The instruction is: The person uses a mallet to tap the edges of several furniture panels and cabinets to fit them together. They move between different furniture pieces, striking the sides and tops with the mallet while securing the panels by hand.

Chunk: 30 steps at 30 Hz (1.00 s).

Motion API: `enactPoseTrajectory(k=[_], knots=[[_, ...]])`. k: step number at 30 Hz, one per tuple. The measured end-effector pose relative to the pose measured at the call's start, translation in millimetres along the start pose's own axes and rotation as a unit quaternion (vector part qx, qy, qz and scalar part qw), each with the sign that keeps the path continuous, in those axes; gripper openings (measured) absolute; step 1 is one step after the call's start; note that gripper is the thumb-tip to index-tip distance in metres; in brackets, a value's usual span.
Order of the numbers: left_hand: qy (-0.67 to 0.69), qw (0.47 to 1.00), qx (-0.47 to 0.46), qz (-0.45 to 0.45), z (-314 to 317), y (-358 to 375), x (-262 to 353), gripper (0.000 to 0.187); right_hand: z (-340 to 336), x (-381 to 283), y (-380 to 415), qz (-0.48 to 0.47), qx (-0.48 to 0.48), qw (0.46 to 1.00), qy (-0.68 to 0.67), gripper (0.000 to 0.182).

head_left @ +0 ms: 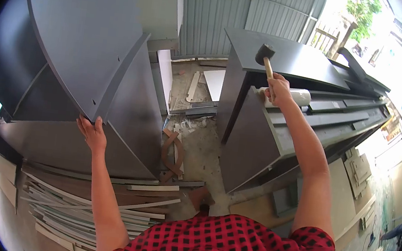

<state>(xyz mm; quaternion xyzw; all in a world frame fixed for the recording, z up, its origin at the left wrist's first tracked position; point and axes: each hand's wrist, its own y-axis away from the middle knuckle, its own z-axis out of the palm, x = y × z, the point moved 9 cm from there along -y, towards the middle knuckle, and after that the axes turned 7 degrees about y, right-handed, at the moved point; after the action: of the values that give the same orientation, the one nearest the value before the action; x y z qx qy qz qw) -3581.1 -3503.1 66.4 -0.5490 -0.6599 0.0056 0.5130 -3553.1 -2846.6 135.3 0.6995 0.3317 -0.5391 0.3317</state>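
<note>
My right hand (279,91) is closed round the wooden handle of a mallet (265,55), its dark head raised above the right-hand cabinet (253,147). Beside that hand a white roll (300,97) lies on the cabinet's top. My left hand (92,132) rests with its fingers apart against the lower corner of a large grey panel (82,25), which stands on a dark grey cabinet (131,117) at the left. A narrow grey strip (121,78) runs up along the panel's edge.
Long strips of board (95,208) are piled on the floor at lower left. Curved brown pieces (172,154) and scraps lie between the cabinets. More grey boards (343,113) lie on the right cabinet. Another person (401,228) is at the far right edge.
</note>
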Motion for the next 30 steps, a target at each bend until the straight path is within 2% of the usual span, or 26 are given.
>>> enactPoseTrajectory(k=[8,17,22,30], knots=[[0.056,0.998,0.007,0.018,1.1,3.7,7.7,0.069,22.9,16.7,-41.8,0.020,-0.016,0.999,0.048,0.042],[0.085,0.996,0.021,-0.004,0.0,3.2,12.3,0.068,15.0,24.6,-75.8,0.037,-0.037,0.999,0.014,0.045],[0.181,0.983,0.031,-0.001,3.1,2.7,16.8,0.067,9.1,16.8,-78.5,0.038,-0.048,0.996,0.067,0.047],[0.139,0.986,0.074,-0.048,6.4,6.7,-6.3,0.071,3.8,20.5,-90.6,0.040,-0.082,0.993,0.076,0.049]])
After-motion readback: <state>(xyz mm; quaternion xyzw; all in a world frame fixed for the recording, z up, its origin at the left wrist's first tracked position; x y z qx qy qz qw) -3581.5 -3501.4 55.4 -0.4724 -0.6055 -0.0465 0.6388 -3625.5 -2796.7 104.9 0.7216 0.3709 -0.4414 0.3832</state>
